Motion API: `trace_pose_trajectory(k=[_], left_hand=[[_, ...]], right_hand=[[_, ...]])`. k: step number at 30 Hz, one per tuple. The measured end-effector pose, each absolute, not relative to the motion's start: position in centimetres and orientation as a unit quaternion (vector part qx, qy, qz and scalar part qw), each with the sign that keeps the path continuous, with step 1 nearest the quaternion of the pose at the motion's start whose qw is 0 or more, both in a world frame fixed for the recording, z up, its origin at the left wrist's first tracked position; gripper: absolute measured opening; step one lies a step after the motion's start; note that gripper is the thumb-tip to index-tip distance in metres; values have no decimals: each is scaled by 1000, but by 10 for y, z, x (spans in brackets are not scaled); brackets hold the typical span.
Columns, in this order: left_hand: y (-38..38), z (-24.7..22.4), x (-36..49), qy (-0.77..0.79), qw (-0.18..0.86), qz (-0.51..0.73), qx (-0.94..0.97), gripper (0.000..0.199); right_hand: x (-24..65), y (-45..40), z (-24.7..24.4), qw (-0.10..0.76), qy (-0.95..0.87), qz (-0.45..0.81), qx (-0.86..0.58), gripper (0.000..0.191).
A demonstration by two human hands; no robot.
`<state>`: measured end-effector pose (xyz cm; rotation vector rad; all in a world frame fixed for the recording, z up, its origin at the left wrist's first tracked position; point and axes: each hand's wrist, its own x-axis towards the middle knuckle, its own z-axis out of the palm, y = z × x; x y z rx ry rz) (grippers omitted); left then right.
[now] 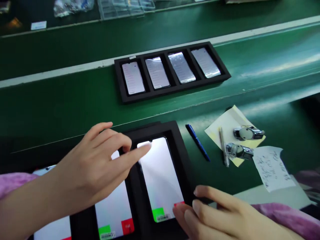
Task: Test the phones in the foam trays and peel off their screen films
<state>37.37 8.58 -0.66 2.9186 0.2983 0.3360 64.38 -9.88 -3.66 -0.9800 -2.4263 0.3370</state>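
In front of me a black foam tray (185,166) holds several smartphones with lit white screens. My left hand (97,163) reaches across the middle phone (112,210), its thumb stretched over the upper part of the right-hand phone (162,176); nothing is in its grasp. At that phone's lower right corner is my right hand (212,213), fingers apart and partly bent, a fingertip by the red block on the screen. Green and red blocks and a small barcode label show at the phones' lower ends. A left-hand phone (53,228) is mostly hidden by my forearm.
Another black tray (172,88) with several phones lies on the green conveyor beyond. To the right are a blue pen (197,142), a clear pen (223,146), two metallic stampers (247,132), yellowish paper (233,118) and a handwritten note (272,168). Plastic boxes (125,9) stand at the back.
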Motion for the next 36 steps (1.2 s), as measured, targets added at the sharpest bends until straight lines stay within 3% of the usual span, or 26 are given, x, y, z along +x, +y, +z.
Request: trace_pose_trajectory(k=[5,9,12,14,19,25,36], left_hand=[[69,-13,382,84,68,118,987,60],[79,10,338,210,69,79,972,39],[78,20,301,334,27,-3,942,21],[71,14,287,370,-4,-35,928,28],[64,-13,284,351,-71,35,933,41],[66,-10,295,320,-123,48,938,33],[74,-1,301,312,-57,53,947,31]], right_hand=[[643,-38,-29,308,-834,218,-403,19],[645,5,-37,427,-697,261,-513,3],[645,14,-41,464,-629,276,-560,6],[643,10,-41,486,-600,299,-561,8],[637,-8,-36,538,-539,358,-540,16],[634,-22,-33,550,-541,359,-525,18],[622,-43,-32,510,-585,315,-547,13]])
